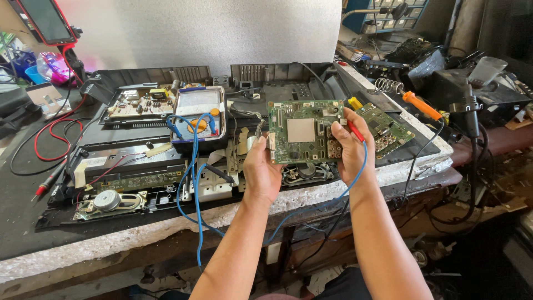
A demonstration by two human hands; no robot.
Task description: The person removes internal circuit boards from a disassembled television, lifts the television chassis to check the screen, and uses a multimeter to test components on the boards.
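Both hands, left hand [261, 169] and right hand [350, 147], grip the green circuit board [302, 130] (right also pinching a red probe [355, 131]).

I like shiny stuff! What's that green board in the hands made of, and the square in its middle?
The green circuit board looks like stiff laminate with a slightly glossy green coating: flat, thin, dotted with small parts. The pale square looks like dull grey metal or a pad; the view leaves that open. The left hand and right hand hold its edges.

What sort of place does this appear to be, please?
Most likely an electronics repair workbench. Both hands hold a green circuit board over an opened appliance chassis; a multimeter with blue leads lies beside it, and a soldering iron rests on its coil stand.
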